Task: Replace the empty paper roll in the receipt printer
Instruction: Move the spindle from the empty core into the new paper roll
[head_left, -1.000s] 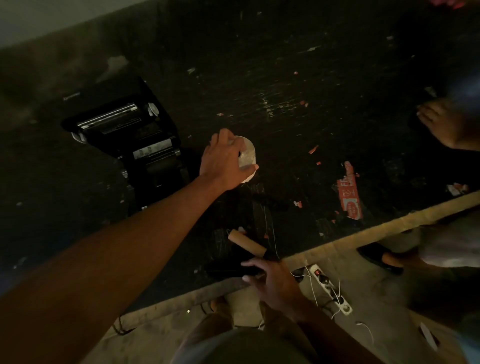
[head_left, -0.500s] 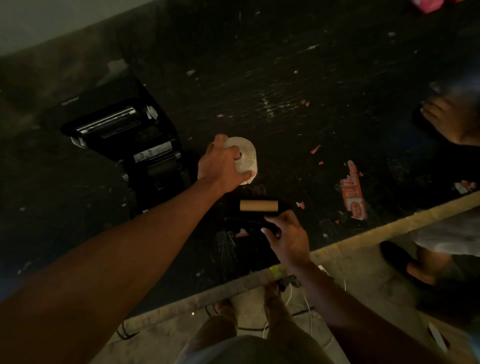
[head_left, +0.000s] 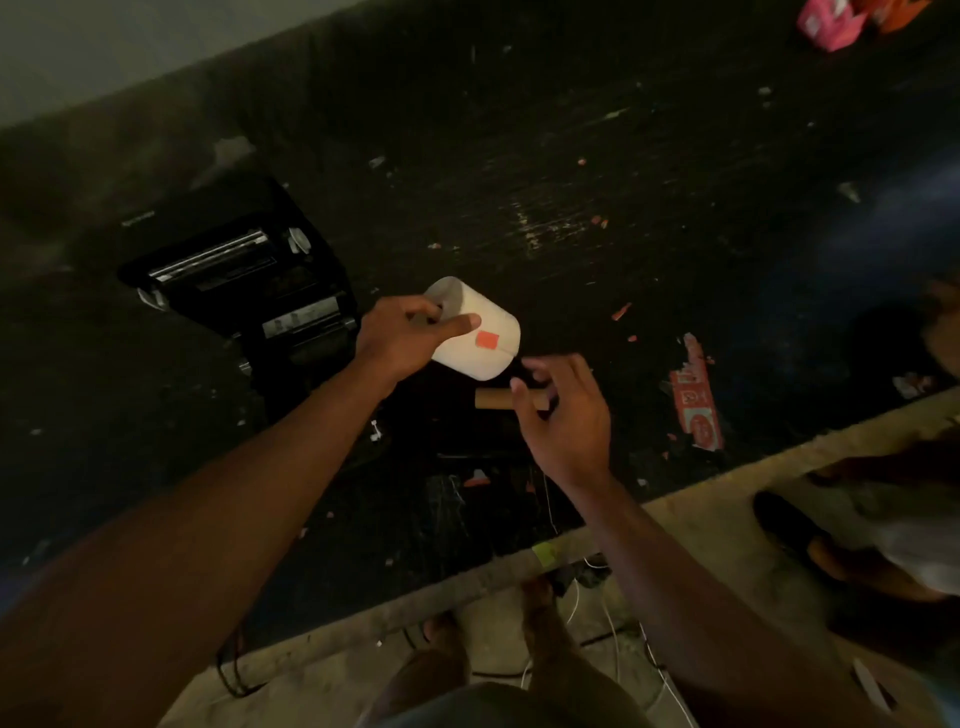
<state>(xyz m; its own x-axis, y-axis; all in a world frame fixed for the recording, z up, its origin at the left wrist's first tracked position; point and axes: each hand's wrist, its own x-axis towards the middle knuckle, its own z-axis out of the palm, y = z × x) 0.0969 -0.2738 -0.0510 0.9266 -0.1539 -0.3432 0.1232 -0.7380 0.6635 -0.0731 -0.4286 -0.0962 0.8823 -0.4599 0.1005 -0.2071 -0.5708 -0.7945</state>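
Nearest the camera, at six o'clock, the person's knees sit over a pale floor strewn with white cables (head_left: 613, 623), and the light edge of the desk (head_left: 779, 467) runs diagonally from lower left to upper right. Just past that edge, the right hand (head_left: 563, 415) hovers at the centre of the view with its grip released, fingers spread and slightly blurred, holding nothing. Its fingers cross in front of the empty brown cardboard core (head_left: 493, 399), which lies flat on the dark desk; whether they touch it cannot be told. Directly beyond, toward eleven o'clock of that hand, the left hand (head_left: 402, 338) has its grip clenched on the new white paper roll (head_left: 478, 332), thumb across the outside and fingers at the hollow end. The roll is tilted, lifted clear of the desk, and bears a small orange sticker (head_left: 487, 340). At nine o'clock of the roll stands the black receipt printer (head_left: 249, 280), lid open. A torn red label (head_left: 696, 400) lies at three o'clock, and pink packaging (head_left: 831, 21) sits far off at one o'clock.
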